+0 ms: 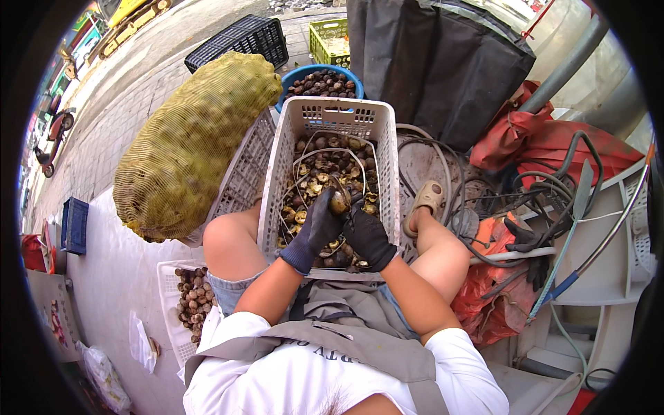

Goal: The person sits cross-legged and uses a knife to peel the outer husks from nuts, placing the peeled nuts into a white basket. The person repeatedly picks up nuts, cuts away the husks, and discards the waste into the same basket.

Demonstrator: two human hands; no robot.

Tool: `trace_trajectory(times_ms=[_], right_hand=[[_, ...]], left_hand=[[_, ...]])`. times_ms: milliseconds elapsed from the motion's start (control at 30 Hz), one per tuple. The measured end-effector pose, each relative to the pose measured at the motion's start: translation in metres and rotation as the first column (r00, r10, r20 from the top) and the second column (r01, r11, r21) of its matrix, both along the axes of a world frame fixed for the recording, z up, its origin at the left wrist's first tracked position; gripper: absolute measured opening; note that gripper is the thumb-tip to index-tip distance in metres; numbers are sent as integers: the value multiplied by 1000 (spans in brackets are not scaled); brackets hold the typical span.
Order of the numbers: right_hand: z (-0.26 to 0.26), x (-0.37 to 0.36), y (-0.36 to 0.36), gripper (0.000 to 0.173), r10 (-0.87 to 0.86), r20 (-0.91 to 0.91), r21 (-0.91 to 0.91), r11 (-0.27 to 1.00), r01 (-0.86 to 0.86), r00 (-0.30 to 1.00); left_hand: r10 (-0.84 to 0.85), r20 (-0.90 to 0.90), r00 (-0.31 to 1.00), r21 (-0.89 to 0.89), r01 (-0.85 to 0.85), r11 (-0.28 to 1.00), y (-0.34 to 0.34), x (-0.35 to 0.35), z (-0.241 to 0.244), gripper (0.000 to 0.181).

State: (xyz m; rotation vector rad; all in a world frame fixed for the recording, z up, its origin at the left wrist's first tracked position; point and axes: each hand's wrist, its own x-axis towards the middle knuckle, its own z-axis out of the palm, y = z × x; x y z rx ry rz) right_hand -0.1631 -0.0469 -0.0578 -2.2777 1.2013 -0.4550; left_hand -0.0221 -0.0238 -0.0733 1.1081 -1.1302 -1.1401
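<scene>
In a black glove, my left hand (320, 223) grips a yellowish-brown walnut in its husk (340, 202) above a white plastic crate (267, 207). My right hand (367, 231), also gloved in black, is closed right beside the walnut; a thin dark curved strip shows above it, possibly a blade, and its handle is hidden. Inside the crate lie husk pieces and dark walnuts (332, 161), with pale bent straps across them. The crate stands between my knees.
A full yellow mesh sack (192, 140) leans at the left. Beyond the crate is a blue basin (358, 83) of dark walnuts. A white tray (168, 290) of cleaned walnuts sits lower left. Hoses and cables (459, 176) lie to the right, near a red bag (482, 306).
</scene>
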Motion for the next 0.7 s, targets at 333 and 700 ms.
trace_trajectory(times_ms=[333, 700], right_hand=[[-2, -26, -20, 46, 12, 196, 140, 989, -40, 981], [-8, -27, -17, 35, 45, 241, 89, 994, -68, 970]], left_hand=[[-178, 195, 965, 58, 170, 984, 5, 23, 41, 60], [93, 133, 987, 172, -116, 978, 10, 0, 41, 49]])
